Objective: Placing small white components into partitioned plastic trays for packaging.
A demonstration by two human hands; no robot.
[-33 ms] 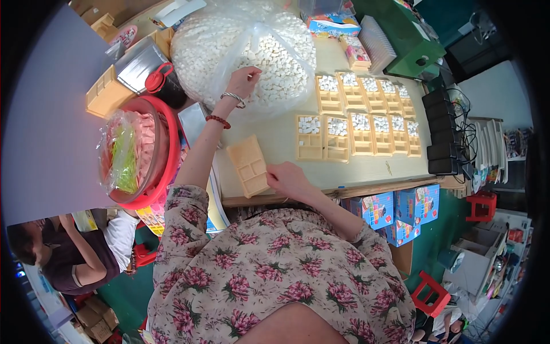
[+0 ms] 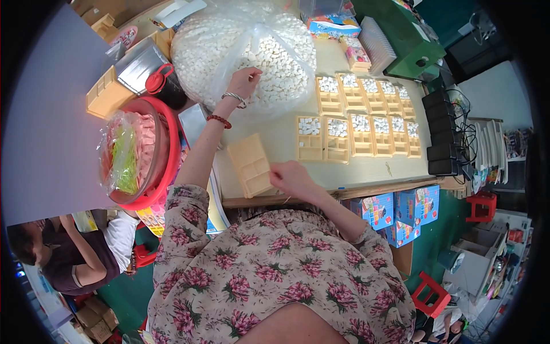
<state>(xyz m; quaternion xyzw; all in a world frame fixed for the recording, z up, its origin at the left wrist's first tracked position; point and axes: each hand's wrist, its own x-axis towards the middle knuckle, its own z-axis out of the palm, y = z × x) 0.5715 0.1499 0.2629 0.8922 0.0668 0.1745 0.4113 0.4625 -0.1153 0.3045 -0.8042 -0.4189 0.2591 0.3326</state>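
Observation:
My left hand (image 2: 245, 82) reaches over a big clear plastic bag (image 2: 192, 69) full of small white blocks (image 2: 281, 63). Its fingers are curled closed; what they hold, if anything, is too small to make out. With my right hand (image 2: 291, 179) I grip the right edge of a pale yellow compartment tray (image 2: 249, 166), tilted near the table's front edge, with no blocks showing in it. To the right, two rows of similar trays (image 2: 310, 149) lie on the table, each with white blocks in its far compartment.
At the left stands a red basin (image 2: 172, 135) with pink and green packets, beside a dark bottle with a red lid (image 2: 159, 80). Black boxes with cables (image 2: 444, 132) line the right edge. Blue boxes (image 2: 372, 209) are below the table. A person (image 2: 77, 252) sits at lower left.
My right hand and the tray have shifted very slightly to the right. My left hand remains over the bag.

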